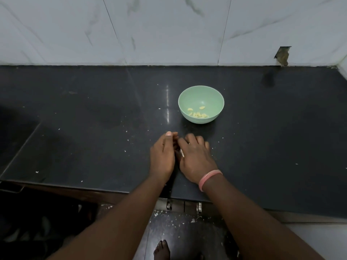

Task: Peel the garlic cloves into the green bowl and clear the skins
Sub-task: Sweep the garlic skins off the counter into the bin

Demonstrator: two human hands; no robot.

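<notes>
Dark countertop (93,119) — both hands, left (163,156) and right (195,158), curl together over something mostly hidden — grip unclear.

A dark polished counter (93,113) fills the middle, a streak of light reflected on its surface; behind the counter stands a white marble-veined tile wall (169,29), with a broken hole (282,56) at its right foot. Below the counter's front edge lie a dark speckled floor (187,233) and two metal hinges (184,205).

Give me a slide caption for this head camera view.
Both hands gather skin scraps on the dark counter before a green bowl of peeled garlic cloves.
</notes>
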